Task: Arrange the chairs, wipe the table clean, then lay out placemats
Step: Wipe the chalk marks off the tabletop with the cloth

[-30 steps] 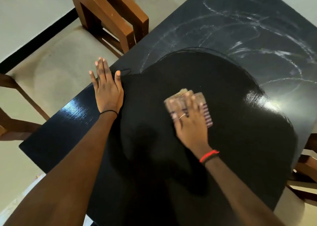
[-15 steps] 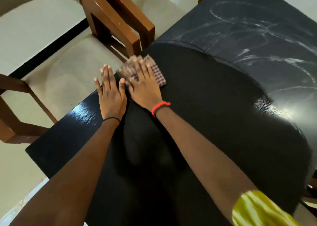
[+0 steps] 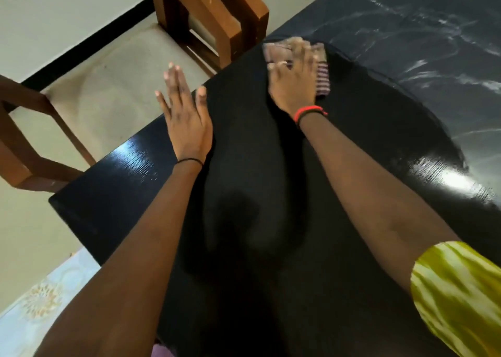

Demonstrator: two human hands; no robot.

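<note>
A dark, glossy black tabletop [image 3: 352, 194] fills most of the view, and the folded purple-and-white checked cloth [image 3: 323, 78] lies on it near its far left edge, just beside the frame of a brown wooden chair with a beige seat cushion [image 3: 227, 23]. The right hand [image 3: 294, 78] lies flat over the cloth with its fingers stretched out, pressing it down rather than clutching it; the picture is blurred there, so how tightly the fingertips bear on it cannot be told. The left hand [image 3: 187, 124] is relaxed and spread, palm down on the tabletop, its fingertips reaching past the edge. The likeliest slip, to my mind, is at that edge: a stroke pushed further toward the chair could carry the cloth off the tabletop or knock the knuckles against the wooden frame. Because the cloth is only pinned under straight fingers, it may also bunch up or slide out from beneath the palm on so slick a surface. The pale whitish smear marks [image 3: 439, 39] across the far right part look unwiped, and a cloth already loaded could merely spread them about. The bracing left palm may leave prints on the gloss, and it could skid if the surface is damp. No placemats are in view, so that step is not yet begun.
</note>
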